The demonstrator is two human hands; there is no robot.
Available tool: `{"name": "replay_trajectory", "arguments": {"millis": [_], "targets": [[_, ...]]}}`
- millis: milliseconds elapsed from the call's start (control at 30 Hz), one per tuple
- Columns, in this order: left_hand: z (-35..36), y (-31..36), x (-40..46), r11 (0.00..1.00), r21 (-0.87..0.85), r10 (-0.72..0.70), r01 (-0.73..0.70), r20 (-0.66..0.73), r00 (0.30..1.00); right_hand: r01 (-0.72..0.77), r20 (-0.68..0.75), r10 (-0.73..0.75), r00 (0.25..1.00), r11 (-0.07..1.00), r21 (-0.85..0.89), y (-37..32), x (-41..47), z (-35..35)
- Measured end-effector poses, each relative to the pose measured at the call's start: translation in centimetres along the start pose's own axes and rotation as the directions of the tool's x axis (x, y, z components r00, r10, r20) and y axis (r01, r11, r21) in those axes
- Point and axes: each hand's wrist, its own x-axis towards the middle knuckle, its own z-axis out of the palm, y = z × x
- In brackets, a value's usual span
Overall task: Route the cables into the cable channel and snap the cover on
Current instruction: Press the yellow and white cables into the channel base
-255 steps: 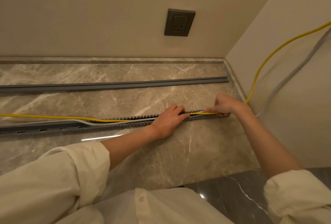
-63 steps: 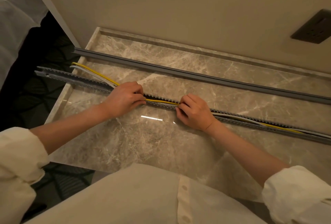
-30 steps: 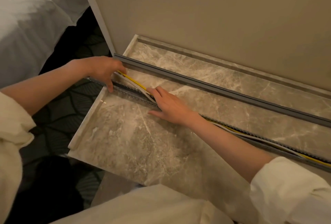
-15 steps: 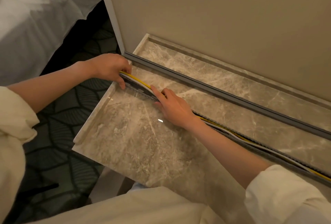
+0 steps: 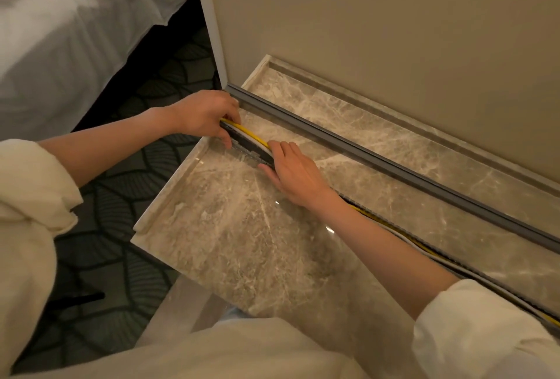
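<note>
Hands now at the channel's [image 5: 247, 146] far left end, having worked leftward: left hand [image 5: 201, 113] fingers curled on the yellow cable [image 5: 246, 131], right hand [image 5: 295, 171] fingers straight, pressing it in; cover [image 5: 378, 160] unfitted behind on the desk [image 5: 257, 242].
</note>
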Motion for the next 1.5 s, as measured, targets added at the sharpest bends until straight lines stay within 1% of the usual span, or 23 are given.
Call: {"name": "replay_trajectory", "arguments": {"millis": [67, 133, 200, 300, 400, 500, 600, 667, 733, 800, 867, 933, 967, 1067, 1133, 1233, 1333, 1433, 1500], "targets": [[-0.2, -0.7, 0.4, 0.993, -0.096, -0.057, 0.067, 0.102, 0.993, -0.002, 0.033, 0.002, 0.999, 1.0, 0.008, -0.2, 0.6, 0.3], [-0.8, -1.8, 1.0, 0.97, -0.189, -0.108, 0.153, 0.232, 0.967, 0.015, 0.045, -0.015, 0.999, 1.0, -0.002, -0.2, 0.6, 0.6], [-1.7, -3.2, 1.2, 0.94, -0.267, -0.124, 0.211, 0.307, 0.943, 0.036, 0.049, -0.035, 0.998, 0.999, -0.02, -0.1, 0.6, 0.7], [-2.3, -4.8, 1.5, 0.932, -0.299, -0.077, 0.202, 0.383, 0.921, 0.048, 0.055, -0.047, 0.997, 0.999, -0.018, -0.2, 0.7, 0.6], [-2.4, -5.3, 2.2, 0.948, -0.27, -0.026, 0.17, 0.466, 0.884, 0.071, 0.061, -0.071, 0.996, 0.997, 0.005, -0.4, 0.5, 0.5], [-2.8, -5.0, 2.4, 0.947, -0.277, 0.002, 0.162, 0.51, 0.86, 0.071, 0.053, -0.072, 0.996, 0.997, 0.023, -0.3, 0.3, 0.2], [-3.7, -4.7, 2.4, 0.933, -0.306, -0.019, 0.188, 0.482, 0.876, 0.079, 0.033, -0.08, 0.996, 0.997, 0.02, 0.0, 0.3, -0.3], [-4.0, -4.7, 2.4, 0.922, -0.304, -0.07, 0.239, 0.477, 0.876, 0.087, 0.037, -0.088, 0.995, 0.996, 0.02, -0.1, 0.1, -0.5], [-3.8, -4.9, 2.5, 0.91, -0.283, -0.128, 0.304, 0.504, 0.854, 0.09, 0.048, -0.09, 0.995, 0.996, 0.016, -0.1, -0.1, -0.7], [-3.2, -5.4, 2.7, 0.867, -0.309, -0.185, 0.391, 0.529, 0.828, 0.088, 0.06, -0.089, 0.994, 0.996, 0.01, -0.2, -0.3, -0.9], [-2.6, -5.7, 2.7, 0.808, -0.372, -0.214, 0.457, 0.538, 0.816, 0.086, 0.068, -0.087, 0.994, 0.996, 0.016, -0.2, -0.5, -1.2], [-2.3, -5.9, 2.5, 0.777, -0.401, -0.237, 0.485, 0.528, 0.816, 0.078, 0.068, -0.08, 0.994, 0.997, 0.029, -0.2, -0.6, -1.4], [-2.3, -5.9, 2.3, 0.779, -0.401, -0.24, 0.482, 0.52, 0.82, 0.076, 0.069, -0.078, 0.995, 0.997, 0.032, -0.2, -0.6, -1.5], [-2.9, -6.2, 2.1, 0.833, -0.365, -0.213, 0.416, 0.482, 0.85, 0.079, 0.072, -0.082, 0.994, 0.996, 0.043, -0.2, -0.7, -1.6], [-3.3, -6.3, 2.2, 0.858, -0.348, -0.217, 0.376, 0.417, 0.882, 0.081, 0.074, -0.084, 0.994, 0.995, 0.05, -0.2, -0.7, -1.5], [-3.4, -6.4, 2.4, 0.889, -0.313, -0.251, 0.335, 0.278, 0.927, 0.071, 0.067, -0.076, 0.995, 0.995, 0.063, 0.0, -0.7, -1.4], [-3.2, -6.5, 2.4, 0.908, -0.289, -0.261, 0.303, 0.176, 0.949, 0.075, 0.05, -0.078, 0.996, 0.995, 0.067, 0.2, -0.6, -1.4], [-3.3, -6.7, 2.1, 0.943, -0.23, -0.235, 0.241, 0.053, 0.97, 0.08, 0.059, -0.085, 0.995, 0.994, 0.081, 0.3, -0.6, -1.2], [-3.3, -6.7, 1.8, 0.956, -0.193, -0.218, 0.219, 0.024, 0.976, 0.083, 0.063, -0.089, 0.994, 0.993, 0.088, 0.2, -0.6, -1.0]]}}
